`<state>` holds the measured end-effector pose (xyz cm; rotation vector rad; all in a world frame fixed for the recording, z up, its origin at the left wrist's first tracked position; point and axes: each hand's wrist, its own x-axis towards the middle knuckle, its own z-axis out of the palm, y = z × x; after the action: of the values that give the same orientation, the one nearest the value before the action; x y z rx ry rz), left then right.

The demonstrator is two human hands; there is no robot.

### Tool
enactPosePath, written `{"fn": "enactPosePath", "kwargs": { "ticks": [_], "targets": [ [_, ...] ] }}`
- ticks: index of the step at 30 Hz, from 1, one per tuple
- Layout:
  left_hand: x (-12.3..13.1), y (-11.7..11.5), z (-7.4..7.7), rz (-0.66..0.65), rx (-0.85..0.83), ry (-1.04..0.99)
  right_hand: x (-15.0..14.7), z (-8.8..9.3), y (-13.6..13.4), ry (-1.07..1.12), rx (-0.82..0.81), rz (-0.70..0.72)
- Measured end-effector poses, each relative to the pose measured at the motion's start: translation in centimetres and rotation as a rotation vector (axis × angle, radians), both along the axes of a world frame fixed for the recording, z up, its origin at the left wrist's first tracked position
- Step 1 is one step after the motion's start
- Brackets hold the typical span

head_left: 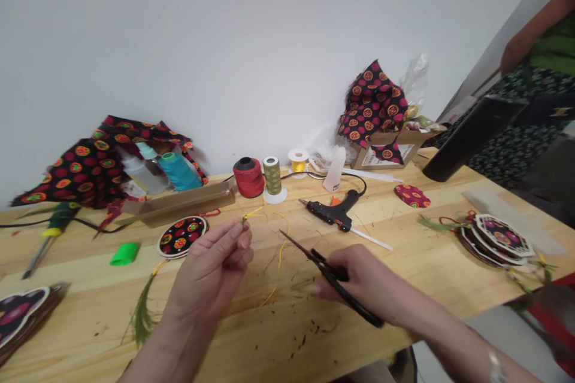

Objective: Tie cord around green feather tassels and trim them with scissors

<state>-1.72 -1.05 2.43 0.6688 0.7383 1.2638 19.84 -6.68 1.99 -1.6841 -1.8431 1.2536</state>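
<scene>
My left hand (222, 254) pinches a small knotted bit of yellow cord (255, 213) between thumb and forefinger. Loose yellow cord (281, 257) trails from there over the wooden table. In my right hand (359, 278) is a pair of black-handled scissors (321, 260), its blades pointing up and left toward the cord but apart from it. Just behind my left hand lies a round ornament (182, 236) of dark patterned fabric with a pale rim. A green tassel (144, 311) on yellow cord hangs out from it, partly beside my left wrist.
A black glue gun (332, 212) lies behind the scissors. Spools of red thread (248, 178), green thread (272, 175) and yellow cord (298, 161) stand near the wall. Stacked ornaments (498, 239) sit at right, beyond a black cylinder (471, 137). A screwdriver (49, 239) is at left. Another person stands at right.
</scene>
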Motion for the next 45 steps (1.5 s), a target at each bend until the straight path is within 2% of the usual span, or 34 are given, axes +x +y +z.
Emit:
{"fn": "enactPosePath", "kwargs": {
  "ticks": [2, 3, 5, 8, 13, 20, 22, 23, 26, 28, 31, 33, 35, 40, 42, 45],
  "targets": [
    [0.0, 0.2, -0.2, -0.004, -0.013, 0.021, 2.2, 0.7, 0.1, -0.472, 0.194, 0.054],
    [0.1, 0.3, -0.3, -0.006, -0.023, 0.037, 3.1, 0.9, 0.2, -0.631, 0.254, 0.084],
    [0.2, 0.4, -0.6, 0.001, -0.039, 0.073, 4.4, 1.0, 0.5, -0.795, 0.308, 0.164],
    [0.3, 0.6, -0.9, 0.023, -0.054, 0.101, 5.0, 1.3, 1.0, -0.834, 0.325, 0.271],
    [0.3, 0.9, -1.0, 0.032, -0.066, 0.103, 3.3, 2.3, 1.6, -0.804, 0.266, 0.378],
    [0.4, 0.9, -1.1, 0.027, -0.076, 0.095, 2.5, 1.9, 2.6, -0.916, 0.331, 0.327],
    [0.5, 0.9, -1.1, 0.023, -0.078, 0.095, 1.8, 2.1, 2.8, -0.870, 0.382, 0.270],
    [0.5, 0.8, -1.1, 0.020, -0.078, 0.096, 1.2, 2.2, 2.9, -0.780, 0.425, 0.231],
    [0.6, 0.8, -1.2, 0.019, -0.075, 0.103, -1.9, 2.3, 3.5, -0.221, 0.453, 0.101],
    [0.5, 0.8, -1.2, 0.022, -0.069, 0.111, -4.2, 1.8, 4.2, 0.162, 0.266, 0.084],
    [0.4, 0.7, -1.3, 0.036, -0.064, 0.125, -6.9, 0.4, 5.1, 0.444, -0.034, 0.138],
    [0.3, 0.7, -1.3, 0.043, -0.059, 0.134, -7.7, -0.6, 5.3, 0.458, -0.123, 0.168],
    [0.3, 0.7, -1.2, 0.043, -0.051, 0.141, -7.8, -1.4, 5.4, 0.392, -0.091, 0.170],
    [0.2, 0.7, -1.1, 0.052, -0.039, 0.165, -6.8, -1.9, 5.0, 0.253, 0.297, 0.097],
    [0.1, 0.7, -1.1, 0.066, -0.041, 0.188, -6.3, -1.6, 4.8, 0.223, 0.430, 0.147],
    [-0.1, 0.8, -1.5, 0.095, -0.053, 0.254, -5.7, -0.8, 4.4, 0.108, 0.719, 0.240]
  ]
}}
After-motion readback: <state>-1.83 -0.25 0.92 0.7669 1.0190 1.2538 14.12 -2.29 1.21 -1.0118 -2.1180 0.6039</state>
